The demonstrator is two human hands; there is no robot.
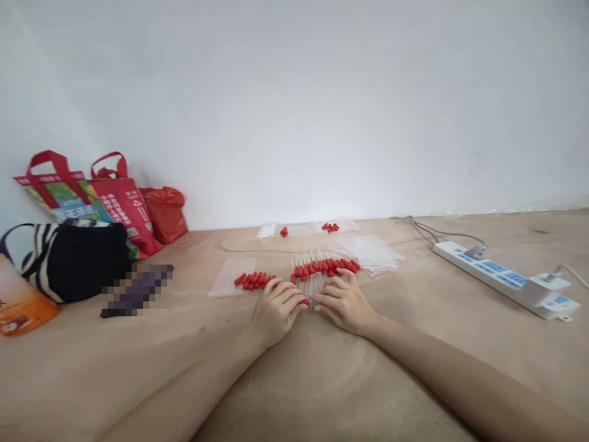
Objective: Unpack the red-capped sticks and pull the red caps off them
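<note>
My left hand (278, 312) is closed, its fingertips pinching a red rubber bulb (304, 301). Facing it, my right hand (346, 304) has its fingers curled over a bundle of thin clear tubes (315, 284); whether it grips one cannot be made out. Just beyond the hands lies a row of clear droppers with red bulbs (324, 267), their tubes pointing to the wall. Beside my left hand, a pile of loose red bulbs (254, 280) rests on the edge of a clear plastic bag (229, 279).
Near the wall, a few red bulbs (330, 227) lie on clear bags. More clear zip bags (370, 253) are stacked to the right. A white power strip (501, 276) with cables stands farther right. At left are shopping bags (124, 209), a black bag (85, 258) and a blurred dark object (138, 291).
</note>
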